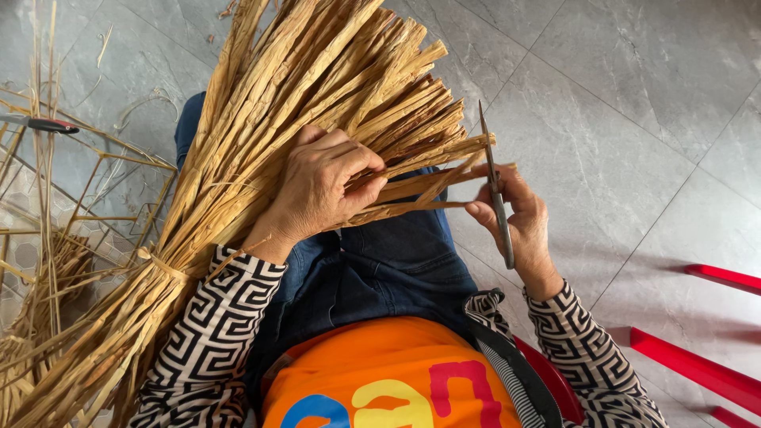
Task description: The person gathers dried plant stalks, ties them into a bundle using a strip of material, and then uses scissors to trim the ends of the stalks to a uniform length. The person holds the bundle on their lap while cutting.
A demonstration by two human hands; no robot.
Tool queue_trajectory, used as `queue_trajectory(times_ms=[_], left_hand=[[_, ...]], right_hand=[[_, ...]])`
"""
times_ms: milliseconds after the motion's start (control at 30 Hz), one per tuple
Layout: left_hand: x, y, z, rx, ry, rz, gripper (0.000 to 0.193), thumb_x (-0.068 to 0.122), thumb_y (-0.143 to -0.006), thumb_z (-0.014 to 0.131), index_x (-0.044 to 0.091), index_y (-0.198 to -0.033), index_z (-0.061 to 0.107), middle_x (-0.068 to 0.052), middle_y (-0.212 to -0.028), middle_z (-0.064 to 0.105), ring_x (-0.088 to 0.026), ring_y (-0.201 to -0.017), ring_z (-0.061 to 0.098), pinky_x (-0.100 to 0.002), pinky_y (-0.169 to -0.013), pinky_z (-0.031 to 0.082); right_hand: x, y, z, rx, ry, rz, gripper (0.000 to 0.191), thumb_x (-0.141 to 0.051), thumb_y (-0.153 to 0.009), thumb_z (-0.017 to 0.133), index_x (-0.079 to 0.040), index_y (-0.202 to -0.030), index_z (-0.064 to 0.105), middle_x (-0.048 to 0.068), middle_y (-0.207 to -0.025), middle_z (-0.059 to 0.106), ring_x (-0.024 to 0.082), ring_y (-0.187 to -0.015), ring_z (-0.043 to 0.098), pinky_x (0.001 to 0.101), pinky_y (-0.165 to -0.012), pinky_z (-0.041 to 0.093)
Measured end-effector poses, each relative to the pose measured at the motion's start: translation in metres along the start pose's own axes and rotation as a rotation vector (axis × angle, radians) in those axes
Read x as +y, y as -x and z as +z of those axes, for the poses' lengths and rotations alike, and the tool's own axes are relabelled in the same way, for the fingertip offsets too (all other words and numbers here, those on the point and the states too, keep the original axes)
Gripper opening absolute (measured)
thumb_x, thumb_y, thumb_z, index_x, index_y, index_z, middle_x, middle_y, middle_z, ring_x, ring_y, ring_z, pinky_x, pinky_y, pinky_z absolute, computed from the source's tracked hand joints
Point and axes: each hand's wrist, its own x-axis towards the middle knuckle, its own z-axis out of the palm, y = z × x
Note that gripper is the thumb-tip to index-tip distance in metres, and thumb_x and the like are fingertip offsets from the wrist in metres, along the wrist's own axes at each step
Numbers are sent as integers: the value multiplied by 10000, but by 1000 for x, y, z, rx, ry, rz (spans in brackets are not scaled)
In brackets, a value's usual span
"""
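A thick bundle of dry tan straw strips (261,135) lies across my lap, tied near its lower left end. My left hand (321,190) grips a few of its strips and holds them out to the right. My right hand (519,218) holds a slim pair of metal scissors (495,190) upright, blades against the ends of those strips. The strip tips stick out just past the blades.
Loose straw and woven strip work (47,261) lie on the grey tiled floor (634,95) at left. A small red-handled tool (43,124) rests there too. Red chair or stool bars (697,368) stand at lower right.
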Motion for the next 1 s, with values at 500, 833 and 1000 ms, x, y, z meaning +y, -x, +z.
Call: queue_trajectory(times_ms=[500, 833, 1000], left_hand=[[0, 2, -1, -8, 76, 60, 135, 331, -913, 784, 215, -867, 732, 91, -867, 724, -123, -882, 603, -369, -938, 367], [-14, 5, 26, -9, -89, -25, 174, 284, -972, 774, 179, -1075, 682, 22, -1091, 639, -132, -962, 635, -379, -928, 450], [-13, -2, 31, 79, -220, -17, 474, 300, -853, 809, 97, -1233, 612, -53, -1145, 572, -224, -1003, 652, -447, -913, 498]], right_hand=[[9, 12, 2, 86, -160, 159, 377, -273, -876, 822, -60, -1156, 686, -50, -647, 557, 12, -508, 484, 190, -423, 369], [-14, 2, 4, -105, 349, 82, 435, -307, -899, 792, -41, -1226, 683, 45, -631, 635, 92, -511, 563, 265, -463, 436], [-26, -1, 3, -204, 459, 156, 410, -343, -879, 769, -55, -1167, 726, 65, -571, 652, 132, -439, 582, 324, -422, 429]])
